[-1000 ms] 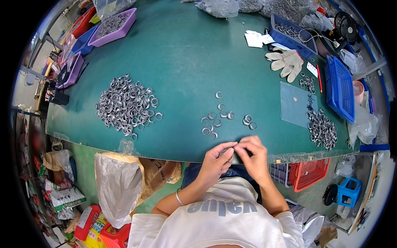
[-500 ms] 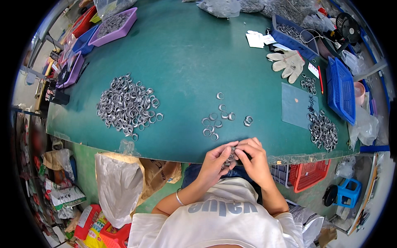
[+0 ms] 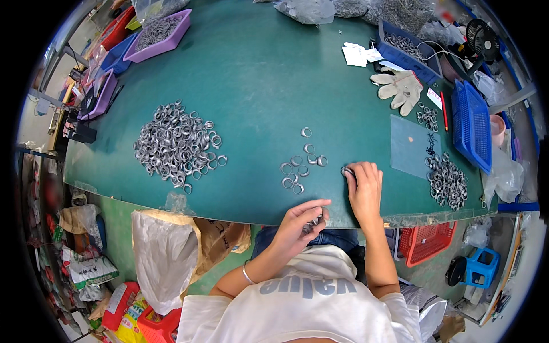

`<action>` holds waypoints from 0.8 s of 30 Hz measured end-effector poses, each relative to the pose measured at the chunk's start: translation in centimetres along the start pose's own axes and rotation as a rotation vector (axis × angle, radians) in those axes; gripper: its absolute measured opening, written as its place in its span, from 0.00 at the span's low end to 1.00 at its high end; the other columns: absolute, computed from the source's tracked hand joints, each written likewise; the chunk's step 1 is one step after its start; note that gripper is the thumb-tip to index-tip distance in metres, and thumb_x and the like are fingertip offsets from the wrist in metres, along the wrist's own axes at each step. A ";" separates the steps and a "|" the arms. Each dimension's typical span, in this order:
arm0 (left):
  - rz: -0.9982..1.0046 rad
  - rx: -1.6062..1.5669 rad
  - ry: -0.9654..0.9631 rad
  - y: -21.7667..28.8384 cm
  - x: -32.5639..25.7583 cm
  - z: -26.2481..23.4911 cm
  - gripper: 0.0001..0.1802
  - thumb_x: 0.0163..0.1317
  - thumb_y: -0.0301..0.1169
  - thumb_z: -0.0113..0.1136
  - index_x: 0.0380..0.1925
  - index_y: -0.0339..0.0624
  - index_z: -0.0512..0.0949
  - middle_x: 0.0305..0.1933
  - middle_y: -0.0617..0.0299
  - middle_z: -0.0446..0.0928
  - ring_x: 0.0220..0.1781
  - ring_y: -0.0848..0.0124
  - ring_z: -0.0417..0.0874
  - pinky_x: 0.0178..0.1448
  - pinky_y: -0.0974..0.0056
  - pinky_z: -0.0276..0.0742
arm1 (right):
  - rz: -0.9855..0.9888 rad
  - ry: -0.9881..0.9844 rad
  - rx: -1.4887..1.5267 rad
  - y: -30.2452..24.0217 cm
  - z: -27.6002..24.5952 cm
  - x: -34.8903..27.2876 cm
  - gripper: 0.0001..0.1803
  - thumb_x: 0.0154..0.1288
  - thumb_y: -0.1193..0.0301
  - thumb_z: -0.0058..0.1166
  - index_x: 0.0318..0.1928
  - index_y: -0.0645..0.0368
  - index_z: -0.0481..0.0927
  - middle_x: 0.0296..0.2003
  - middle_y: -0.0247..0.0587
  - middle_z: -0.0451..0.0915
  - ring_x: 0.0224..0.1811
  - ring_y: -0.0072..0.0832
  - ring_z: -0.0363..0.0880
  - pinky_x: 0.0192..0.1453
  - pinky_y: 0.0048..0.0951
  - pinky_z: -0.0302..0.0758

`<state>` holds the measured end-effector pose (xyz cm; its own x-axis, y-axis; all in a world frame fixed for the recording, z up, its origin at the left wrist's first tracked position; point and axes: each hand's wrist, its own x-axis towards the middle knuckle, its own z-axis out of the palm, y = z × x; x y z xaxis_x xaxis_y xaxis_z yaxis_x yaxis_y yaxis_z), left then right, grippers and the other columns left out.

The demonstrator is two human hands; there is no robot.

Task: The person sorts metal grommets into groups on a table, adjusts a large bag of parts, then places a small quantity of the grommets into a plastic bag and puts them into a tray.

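Note:
Close to the table's front edge, my left hand (image 3: 296, 227) is curled around several grey metal rings (image 3: 312, 223). My right hand (image 3: 365, 186) is down on the green tabletop, fingers together at a small cluster of metal rings (image 3: 345, 170); its fingers mostly hide them. Between the hands and a little farther off lies a loose group of rings (image 3: 298, 162). A large heap of the same rings (image 3: 176, 143) sits to the left. Another pile of rings (image 3: 447, 182) lies at the right, beside a translucent plastic sheet (image 3: 407, 143).
A white work glove (image 3: 400, 90), a red pen (image 3: 444, 111) and a blue basket (image 3: 471, 126) lie at the right. Behind them stand a blue bin (image 3: 407, 57) of metal parts and a black fan (image 3: 481, 38). A purple tray (image 3: 163, 47) of parts is far left.
My right hand has left my left hand and reached forward and right to the small ring cluster. The left hand stays in place with its rings.

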<state>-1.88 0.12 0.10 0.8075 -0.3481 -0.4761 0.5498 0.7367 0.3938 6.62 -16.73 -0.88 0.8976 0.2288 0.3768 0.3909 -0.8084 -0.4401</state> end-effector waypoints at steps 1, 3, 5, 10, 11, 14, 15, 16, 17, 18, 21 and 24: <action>0.017 0.006 0.009 -0.2 0.0 -0.1 0.17 0.63 0.28 0.54 0.51 0.34 0.73 0.33 0.60 0.73 0.24 0.79 0.67 0.17 0.80 0.56 | -0.017 0.019 0.009 0.1 0.0 -0.1 0.10 0.53 0.75 0.59 0.38 0.61 0.79 0.34 0.40 0.76 0.37 0.37 0.72 0.42 0.34 0.65; 0.025 0.028 0.011 -0.4 0.2 -0.1 0.17 0.63 0.28 0.54 0.51 0.35 0.72 0.34 0.61 0.73 0.25 0.79 0.67 0.18 0.81 0.57 | -0.034 0.042 0.014 0.0 -0.2 -0.3 0.09 0.54 0.76 0.59 0.38 0.61 0.79 0.33 0.41 0.77 0.35 0.36 0.72 0.40 0.33 0.66; 0.035 0.049 0.016 -0.6 0.1 0.0 0.17 0.64 0.28 0.54 0.52 0.35 0.72 0.35 0.62 0.72 0.26 0.80 0.67 0.18 0.81 0.57 | 0.203 0.051 0.436 -0.5 -0.7 -0.8 0.07 0.54 0.78 0.59 0.36 0.63 0.79 0.29 0.40 0.77 0.29 0.29 0.73 0.34 0.26 0.67; 0.103 0.088 0.065 -0.8 0.4 0.6 0.15 0.65 0.29 0.54 0.50 0.36 0.74 0.31 0.62 0.74 0.23 0.83 0.66 0.17 0.80 0.55 | 0.497 -0.375 1.086 -4.0 -2.3 -3.1 0.04 0.58 0.79 0.57 0.35 0.63 0.79 0.29 0.31 0.78 0.30 0.15 0.71 0.34 0.19 0.67; 0.105 0.090 0.065 -0.8 0.5 0.5 0.15 0.65 0.29 0.54 0.50 0.36 0.74 0.31 0.62 0.74 0.23 0.83 0.66 0.17 0.80 0.55 | 0.495 -0.375 1.088 -3.8 -2.5 -2.8 0.04 0.58 0.79 0.57 0.35 0.63 0.79 0.29 0.31 0.78 0.30 0.15 0.71 0.34 0.19 0.67; 0.060 0.155 0.108 -0.4 0.7 0.0 0.14 0.65 0.30 0.53 0.49 0.36 0.74 0.30 0.61 0.74 0.21 0.82 0.67 0.16 0.79 0.56 | 0.212 -0.196 0.793 -2.7 -3.0 -1.2 0.03 0.56 0.79 0.56 0.32 0.64 0.80 0.30 0.42 0.79 0.32 0.28 0.75 0.36 0.26 0.70; 0.008 0.062 0.021 -0.2 0.7 -0.3 0.14 0.65 0.30 0.53 0.48 0.36 0.74 0.28 0.61 0.73 0.23 0.81 0.69 0.17 0.79 0.57 | 0.305 -0.129 0.656 -2.8 -3.2 -0.8 0.06 0.55 0.78 0.58 0.34 0.64 0.80 0.32 0.42 0.78 0.36 0.33 0.74 0.40 0.31 0.69; -0.043 -0.033 -0.066 0.0 0.7 -0.4 0.13 0.64 0.30 0.52 0.47 0.36 0.75 0.26 0.62 0.72 0.25 0.79 0.71 0.18 0.79 0.58 | 0.186 -0.043 0.409 -2.5 -2.7 -0.2 0.07 0.54 0.77 0.58 0.35 0.63 0.79 0.34 0.42 0.78 0.38 0.36 0.73 0.42 0.33 0.68; -0.036 -0.036 -0.064 0.0 0.6 -0.4 0.13 0.64 0.30 0.52 0.47 0.36 0.75 0.26 0.62 0.72 0.25 0.79 0.71 0.18 0.79 0.58 | 0.065 0.039 0.163 -2.3 -1.9 0.2 0.08 0.53 0.76 0.59 0.35 0.63 0.78 0.35 0.43 0.77 0.40 0.39 0.72 0.44 0.35 0.66; -0.002 -0.036 -0.020 -0.1 0.5 -0.1 0.13 0.63 0.30 0.53 0.46 0.36 0.75 0.28 0.60 0.73 0.26 0.78 0.72 0.18 0.78 0.59 | 0.055 0.039 0.166 -1.8 -1.0 0.0 0.08 0.53 0.76 0.59 0.35 0.63 0.78 0.35 0.43 0.77 0.40 0.39 0.72 0.44 0.35 0.66; 0.042 -0.062 0.004 -0.4 0.4 -0.5 0.13 0.61 0.28 0.56 0.46 0.37 0.75 0.32 0.59 0.74 0.27 0.76 0.74 0.18 0.79 0.60 | -0.010 0.038 -0.035 -0.9 0.6 -0.2 0.06 0.53 0.76 0.58 0.32 0.63 0.76 0.36 0.45 0.76 0.40 0.42 0.71 0.45 0.37 0.65; 0.075 -0.006 0.023 -0.7 0.3 -0.8 0.15 0.62 0.29 0.56 0.48 0.37 0.74 0.33 0.62 0.73 0.26 0.79 0.70 0.17 0.80 0.55 | 0.229 0.001 0.532 -1.5 -0.3 -1.1 0.05 0.57 0.78 0.53 0.35 0.65 0.76 0.32 0.44 0.77 0.36 0.37 0.73 0.43 0.33 0.67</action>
<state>-2.23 0.00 -0.97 0.8415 -0.2782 -0.4632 0.4863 0.7637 0.4246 4.97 -15.92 -0.36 0.9714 0.0795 0.2237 0.2351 -0.4530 -0.8599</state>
